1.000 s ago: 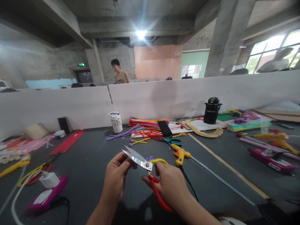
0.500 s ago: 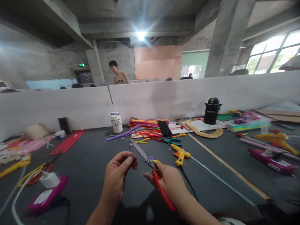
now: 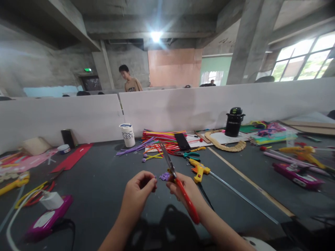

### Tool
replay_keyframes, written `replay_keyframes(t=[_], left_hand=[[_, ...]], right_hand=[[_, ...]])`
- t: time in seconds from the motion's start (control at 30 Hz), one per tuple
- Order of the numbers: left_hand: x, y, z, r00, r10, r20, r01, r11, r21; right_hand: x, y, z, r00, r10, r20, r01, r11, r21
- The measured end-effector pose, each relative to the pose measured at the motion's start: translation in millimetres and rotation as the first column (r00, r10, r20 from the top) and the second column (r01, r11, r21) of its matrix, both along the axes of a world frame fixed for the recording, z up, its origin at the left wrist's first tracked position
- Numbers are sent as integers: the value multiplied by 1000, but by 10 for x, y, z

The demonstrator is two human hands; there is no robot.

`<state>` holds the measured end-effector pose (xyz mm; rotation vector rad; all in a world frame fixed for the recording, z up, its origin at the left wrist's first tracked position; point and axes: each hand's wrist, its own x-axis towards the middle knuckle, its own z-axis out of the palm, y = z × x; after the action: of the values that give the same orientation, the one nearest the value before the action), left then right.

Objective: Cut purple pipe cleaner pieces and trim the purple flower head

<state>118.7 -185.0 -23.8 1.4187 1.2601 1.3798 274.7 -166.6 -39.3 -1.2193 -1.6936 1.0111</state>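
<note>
Above the dark table, my right hand [image 3: 187, 188] holds red-handled scissors [image 3: 186, 200], their blades pointing up and away from me, close together. To its left, my left hand [image 3: 141, 190] is closed with thumb and fingertips pressed together. A tiny purple bit shows at those fingertips, too small to name. Between and just beyond the hands lies a small pile of purple pieces [image 3: 164, 176] on the table. Farther back, purple fuzzy stems [image 3: 136, 146] lie beside a bundle of red, pink and yellow ones [image 3: 163, 135].
A yellow glue gun [image 3: 200, 169] with a long clear stick lies right of my hands, near teal-handled pliers [image 3: 192, 154]. A white cup [image 3: 127, 135] and a black flask [image 3: 234, 122] stand along the white partition [image 3: 183, 108]. A purple power strip [image 3: 49, 218] sits at left.
The scissors have swung more upright and their tips have moved right. My left hand has shifted slightly right. The purple pile, mostly covered before, now shows between the hands.
</note>
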Motion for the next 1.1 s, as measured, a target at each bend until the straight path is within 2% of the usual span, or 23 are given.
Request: replay_keyframes(t=[0.1,0.17,0.43,0.63,0.73,0.83,0.9,1.0,1.1], left_hand=[[53,19,-63,981,-43,-190,47,999,20],[77,26,-89,972,-70,-226,75,997,11],[101,17,-108,975,-174,-138,165,984,-74],[79,29,-89,988,-115,-100,107,991,-85],[87,16,-84,971,-100,-216,95,995,-35],[111,-9,-84,916,-51,-398,82,995,62],[120,-23,-77,893,-32,-448,87,991,102],[110,-22,-59,925,-95,-367,118,992,39],[90,4,-56,964,-260,-53,249,954,-165]], right_hand=[[2,41,51,998,-3,-59,-1,998,-61],[1,52,74,997,11,-82,-17,997,-74],[-12,38,44,991,66,-119,-71,997,-31],[-11,25,79,987,37,-154,-50,996,-76],[-29,35,73,990,27,-141,-45,991,-128],[-41,45,57,992,17,-126,-33,992,-124],[-40,42,56,992,24,-125,-38,993,-115],[-32,25,80,991,27,-130,-42,992,-117],[-25,4,122,989,59,-138,-79,986,-145]])
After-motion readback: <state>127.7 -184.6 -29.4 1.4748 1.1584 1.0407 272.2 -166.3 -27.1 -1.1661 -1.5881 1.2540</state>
